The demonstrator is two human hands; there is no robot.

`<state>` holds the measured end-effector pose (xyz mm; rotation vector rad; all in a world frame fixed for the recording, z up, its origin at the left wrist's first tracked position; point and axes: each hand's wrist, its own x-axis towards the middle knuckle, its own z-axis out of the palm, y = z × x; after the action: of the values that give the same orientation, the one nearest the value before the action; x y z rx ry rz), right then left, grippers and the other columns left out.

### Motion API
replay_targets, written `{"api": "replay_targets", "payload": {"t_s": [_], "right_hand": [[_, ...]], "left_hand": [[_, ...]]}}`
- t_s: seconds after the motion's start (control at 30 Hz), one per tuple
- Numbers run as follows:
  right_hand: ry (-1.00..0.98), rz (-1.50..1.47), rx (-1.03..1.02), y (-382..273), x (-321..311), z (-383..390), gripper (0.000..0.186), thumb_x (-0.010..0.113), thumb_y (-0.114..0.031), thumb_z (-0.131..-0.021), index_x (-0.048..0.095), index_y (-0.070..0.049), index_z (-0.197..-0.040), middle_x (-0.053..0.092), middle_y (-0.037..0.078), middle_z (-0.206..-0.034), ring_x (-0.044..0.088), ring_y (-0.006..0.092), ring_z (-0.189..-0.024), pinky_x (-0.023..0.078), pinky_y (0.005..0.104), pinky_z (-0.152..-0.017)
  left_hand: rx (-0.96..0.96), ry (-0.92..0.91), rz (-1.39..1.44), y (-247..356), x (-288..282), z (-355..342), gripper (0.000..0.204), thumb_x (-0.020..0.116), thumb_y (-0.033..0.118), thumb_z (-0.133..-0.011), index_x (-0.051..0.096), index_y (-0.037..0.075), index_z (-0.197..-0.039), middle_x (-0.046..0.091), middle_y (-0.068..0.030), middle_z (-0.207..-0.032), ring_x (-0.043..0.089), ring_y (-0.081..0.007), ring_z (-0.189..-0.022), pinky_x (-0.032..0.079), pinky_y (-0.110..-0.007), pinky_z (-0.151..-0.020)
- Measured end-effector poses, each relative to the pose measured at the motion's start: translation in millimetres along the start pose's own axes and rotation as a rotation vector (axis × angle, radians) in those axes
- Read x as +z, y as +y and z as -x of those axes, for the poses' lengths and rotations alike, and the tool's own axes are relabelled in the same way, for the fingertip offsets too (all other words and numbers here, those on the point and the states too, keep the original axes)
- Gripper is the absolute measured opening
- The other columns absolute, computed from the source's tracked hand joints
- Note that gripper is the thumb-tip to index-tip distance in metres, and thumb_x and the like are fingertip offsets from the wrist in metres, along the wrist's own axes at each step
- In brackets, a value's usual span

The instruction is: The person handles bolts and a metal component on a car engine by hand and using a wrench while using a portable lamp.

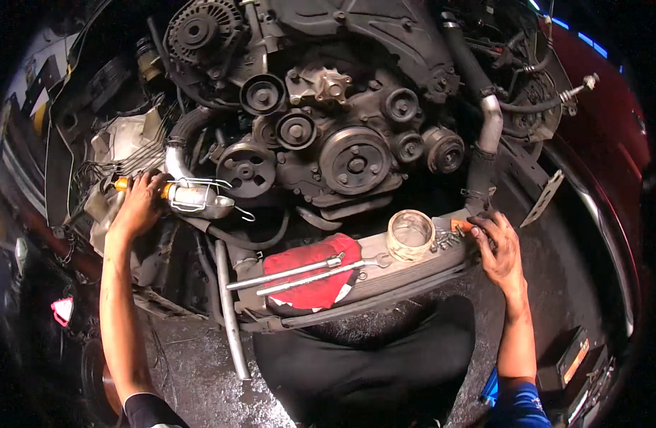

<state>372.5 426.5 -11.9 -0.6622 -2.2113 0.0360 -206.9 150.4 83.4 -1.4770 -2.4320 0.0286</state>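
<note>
Presently the left hand (139, 207) is clenched around the orange-handled caged metal work lamp (192, 198), aimed at the grey engine pulleys (353, 160) just beyond its knuckles. The right hand (497, 246) pinches a small orange-tipped part (460, 225); whether it is fully gripped cannot be told. Beside its fingertips stands a clear glass jar (410, 234); two long steel wrenches (299, 274) lie further inward. Advisable: hold the lamp steady, keep small parts from rolling.
</note>
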Motion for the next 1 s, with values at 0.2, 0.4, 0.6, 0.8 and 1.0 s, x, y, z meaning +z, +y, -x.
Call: {"api": "replay_targets", "payload": {"t_s": [0.2,0.4,0.6,0.8,1.0], "right_hand": [[-0.014,-0.075,0.120,13.4,2.7,27.3,0.016,0.062,-0.009,-0.090,0.067,0.000,-0.102,0.063,0.017,-0.101,0.062,0.0352,-0.096,0.049,0.0407,-0.086],[-0.034,-0.024,0.190,25.6,-6.9,50.4,0.017,0.061,-0.012,-0.092,0.067,0.001,-0.102,0.064,0.018,-0.104,0.063,0.0351,-0.098,0.048,0.0405,-0.088],[-0.055,0.029,0.289,41.6,-9.4,70.0,0.021,0.059,-0.017,-0.095,0.066,0.000,-0.105,0.065,0.019,-0.107,0.061,0.0369,-0.103,0.046,0.0428,-0.093],[-0.087,-0.032,0.333,36.1,-2.9,67.1,0.023,0.058,-0.019,-0.095,0.066,-0.001,-0.107,0.065,0.019,-0.106,0.060,0.0375,-0.105,0.045,0.0433,-0.094],[-0.066,-0.076,0.316,18.0,3.7,58.2,0.020,0.058,-0.015,-0.094,0.066,0.001,-0.104,0.064,0.018,-0.100,0.063,0.0363,-0.095,0.048,0.0407,-0.086]], "left_hand": [[0.030,0.048,-0.174,-26.4,13.4,-5.8,0.077,0.064,-0.003,-0.073,0.038,0.006,-0.145,0.034,-0.0279,-0.150,0.035,-0.0430,-0.138,0.030,-0.049,-0.116],[0.003,0.156,0.060,-87.8,-12.7,-1.7,0.070,0.064,0.006,-0.084,0.036,0.008,-0.148,0.031,-0.0261,-0.153,0.029,-0.0361,-0.144,0.025,-0.042,-0.119],[-0.100,0.227,0.196,-66.2,-54.0,9.4,0.069,0.074,0.015,-0.084,0.041,-0.005,-0.141,0.035,-0.0277,-0.151,0.042,-0.0354,-0.137,0.034,-0.038,-0.112],[-0.058,0.229,0.123,-52.7,-42.9,10.7,0.057,0.071,0.003,-0.078,0.052,-0.002,-0.132,0.056,-0.0236,-0.133,0.050,-0.0368,-0.128,0.038,-0.040,-0.110],[-0.005,0.249,-0.279,-38.0,-8.5,3.6,0.057,0.064,0.005,-0.080,0.052,0.008,-0.136,0.056,-0.0167,-0.134,0.049,-0.0373,-0.127,0.037,-0.048,-0.108]]}}
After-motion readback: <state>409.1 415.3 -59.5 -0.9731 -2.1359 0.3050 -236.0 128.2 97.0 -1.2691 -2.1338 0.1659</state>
